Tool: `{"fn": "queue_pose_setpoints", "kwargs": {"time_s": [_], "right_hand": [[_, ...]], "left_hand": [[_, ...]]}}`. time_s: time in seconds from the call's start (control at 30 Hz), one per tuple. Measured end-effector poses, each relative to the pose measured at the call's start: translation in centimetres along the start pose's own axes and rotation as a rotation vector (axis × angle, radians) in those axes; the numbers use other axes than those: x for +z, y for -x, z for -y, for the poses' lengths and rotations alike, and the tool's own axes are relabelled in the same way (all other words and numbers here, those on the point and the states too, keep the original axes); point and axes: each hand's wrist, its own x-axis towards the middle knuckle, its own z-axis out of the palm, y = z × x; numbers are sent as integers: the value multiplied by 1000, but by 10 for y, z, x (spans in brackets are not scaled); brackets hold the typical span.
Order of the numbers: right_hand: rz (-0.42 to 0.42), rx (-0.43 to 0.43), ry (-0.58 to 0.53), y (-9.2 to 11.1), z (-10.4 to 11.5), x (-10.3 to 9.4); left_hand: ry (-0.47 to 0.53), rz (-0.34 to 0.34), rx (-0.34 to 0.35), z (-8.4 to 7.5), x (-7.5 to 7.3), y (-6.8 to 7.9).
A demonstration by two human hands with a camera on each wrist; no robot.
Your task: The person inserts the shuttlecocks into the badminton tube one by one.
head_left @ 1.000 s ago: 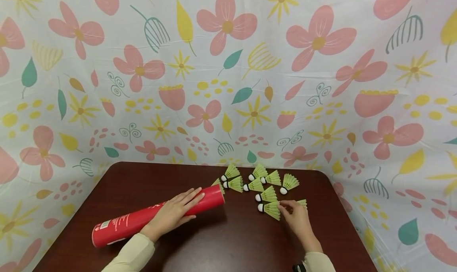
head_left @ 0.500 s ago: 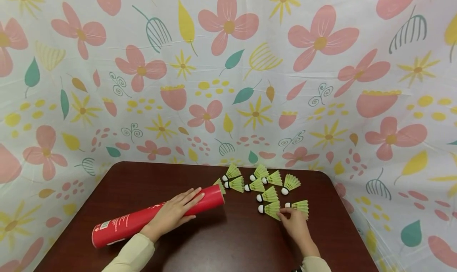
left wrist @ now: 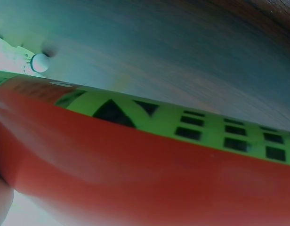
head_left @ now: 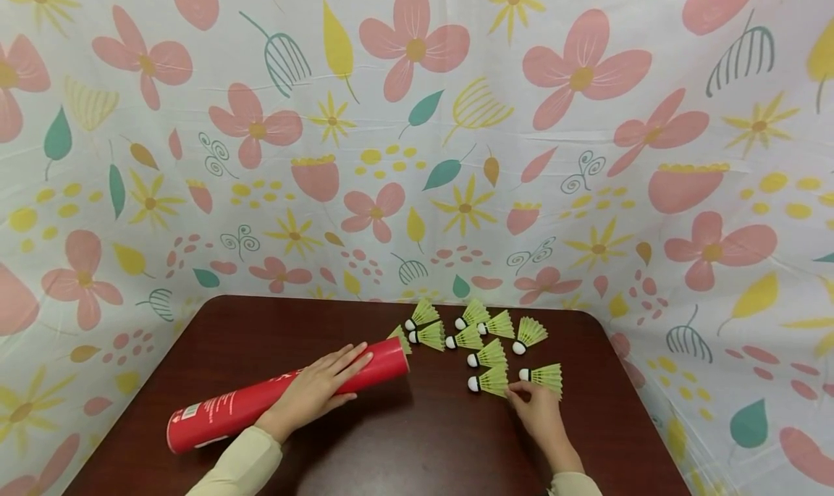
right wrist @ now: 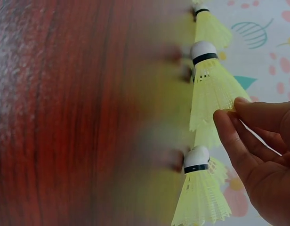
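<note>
My left hand [head_left: 318, 389] lies over a red cylindrical shuttlecock tube [head_left: 228, 413], its fingers across the top and the thumb along the near side. In the left wrist view the red tube [left wrist: 182, 174] fills the lower part, with a green and black band. At the right, my right hand [head_left: 539, 409] pinches the skirt edge of a yellow shuttlecock [head_left: 490, 382] between thumb and index finger. The right wrist view shows that pinch on the skirt of the held shuttlecock [right wrist: 215, 94], white cork pointing away from the hand. Another shuttlecock [head_left: 544, 377] lies just beyond the right hand.
Several more yellow shuttlecocks, including one at the back [head_left: 425, 313] and one at the right [head_left: 530, 334], lie loosely grouped on the dark brown table [head_left: 391, 452]. One shuttlecock [head_left: 401, 338] is partly hidden behind the tube's right end. A flowered cloth [head_left: 417, 156] hangs behind.
The right hand has shifted slightly left and down, and the shuttlecock at its fingertips has turned a little. The shuttlecock beyond it has come into fuller view. Left hand and tube look unmoved.
</note>
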Motion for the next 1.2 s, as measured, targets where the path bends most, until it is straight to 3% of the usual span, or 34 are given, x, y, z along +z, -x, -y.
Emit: {"fn": "queue_pose_setpoints", "kwargs": {"time_s": [0.5,0.9,1.2], "right_hand": [[-67,-76,-15,-6,13,-5],[-149,-208,-105,-17,34,-3],[-123,-216,-156,-23,53,-2]], "left_hand": [[-14,-6,6,0,1,-1],[-1,4,4,-1,1,-3],[-2,-3,6,-2,3,-5]]}}
